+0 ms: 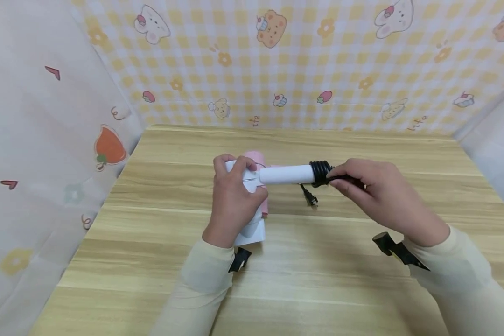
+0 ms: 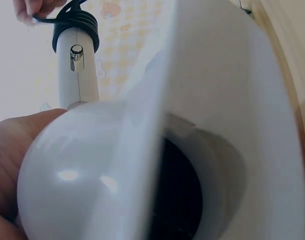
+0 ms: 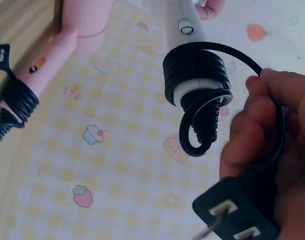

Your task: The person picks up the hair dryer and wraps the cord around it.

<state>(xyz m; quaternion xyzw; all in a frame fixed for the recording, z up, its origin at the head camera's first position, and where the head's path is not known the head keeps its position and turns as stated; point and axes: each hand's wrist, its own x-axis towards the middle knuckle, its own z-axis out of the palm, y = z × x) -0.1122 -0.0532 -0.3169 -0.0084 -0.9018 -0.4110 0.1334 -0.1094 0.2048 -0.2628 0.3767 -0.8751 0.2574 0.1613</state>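
My left hand (image 1: pixel 234 200) grips the body of a white hair dryer (image 1: pixel 286 174), whose handle points right. Black cord (image 3: pixel 195 75) is wound in several coils round the end of that handle. My right hand (image 1: pixel 380 193) holds the loose end of the cord, just right of the coils. In the right wrist view, its two-prong plug (image 3: pixel 232 210) lies by the palm, below the fingers. The left wrist view shows the dryer's rounded white housing (image 2: pixel 77 165) close up and a switch on the handle.
Behind the white dryer lies a pink hair dryer (image 3: pixel 87 25), its handle also wrapped in black cord. A black plug (image 1: pixel 310 198) rests on the wooden table (image 1: pixel 319 280). A yellow checked cloth (image 1: pixel 302 60) hangs along the table's back edge, with a white patterned one at the left.
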